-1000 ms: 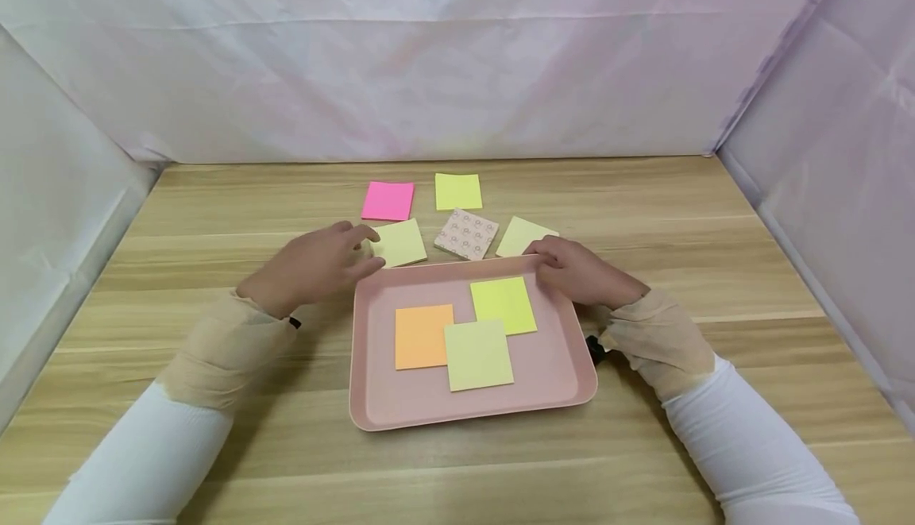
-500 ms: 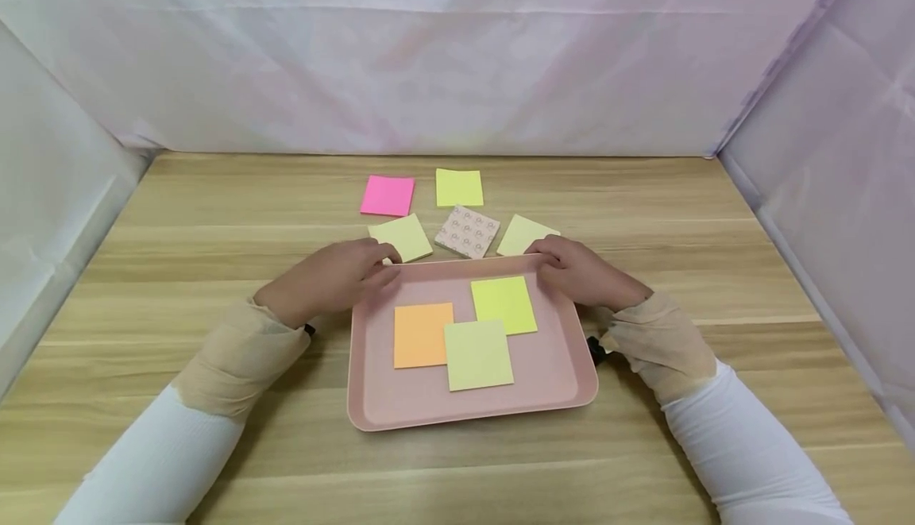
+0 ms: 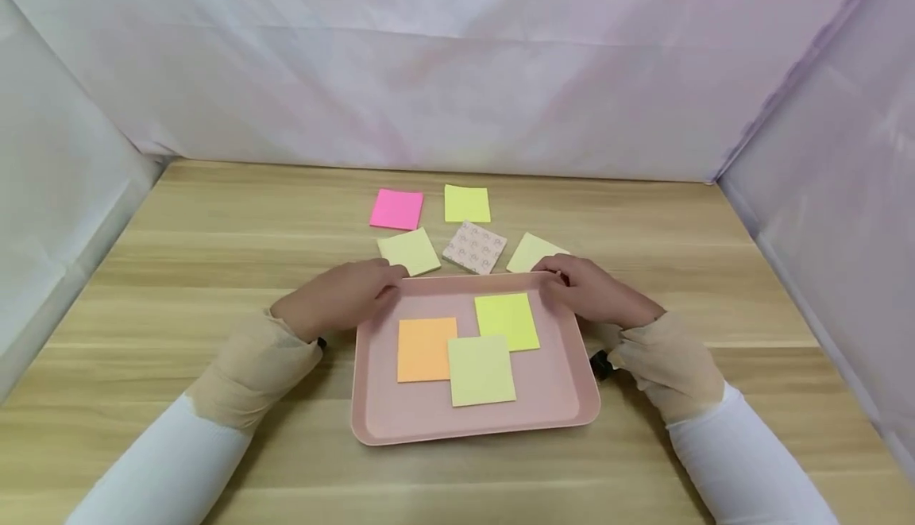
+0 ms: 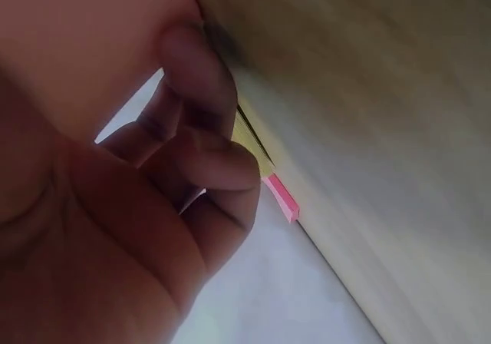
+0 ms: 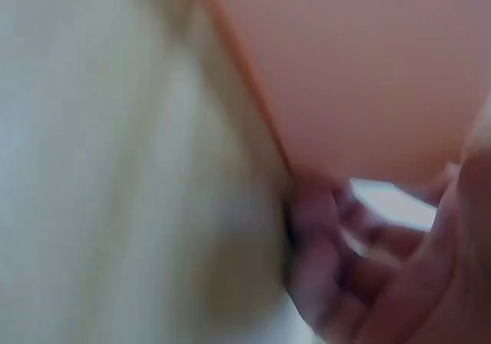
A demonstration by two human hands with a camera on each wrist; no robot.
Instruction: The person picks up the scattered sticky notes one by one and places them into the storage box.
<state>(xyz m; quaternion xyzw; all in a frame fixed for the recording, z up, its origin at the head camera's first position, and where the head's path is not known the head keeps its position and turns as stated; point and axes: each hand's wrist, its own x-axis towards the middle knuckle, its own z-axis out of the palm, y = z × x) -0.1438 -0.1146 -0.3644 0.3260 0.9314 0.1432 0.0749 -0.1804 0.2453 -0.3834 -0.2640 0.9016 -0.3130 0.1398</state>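
Note:
A pink tray (image 3: 415, 422) lies in the middle of the wooden table in the head view. Inside it are an orange sticky note pad (image 3: 423, 350), a bright yellow pad (image 3: 506, 320) and a pale yellow pad (image 3: 482, 372) that overlaps the other two. My left hand (image 3: 343, 296) grips the tray's far left corner, its fingers curled at the rim in the left wrist view. At the far right corner my right hand (image 3: 596, 291) holds the rim. The right wrist view is blurred, with curled fingers (image 5: 322, 259) at the tray's edge.
Beyond the tray lie a pink pad (image 3: 396, 209), a yellow pad (image 3: 467, 204), a patterned pad (image 3: 475, 247) and two pale yellow pads, one at left (image 3: 411, 252) and one at right (image 3: 534, 252), close to the hands. White cloth (image 3: 443, 96) walls in the table.
My left hand has moved right from beside the left pale yellow pad and taken hold of the tray's far left corner. My right hand has kept its hold on the rim.

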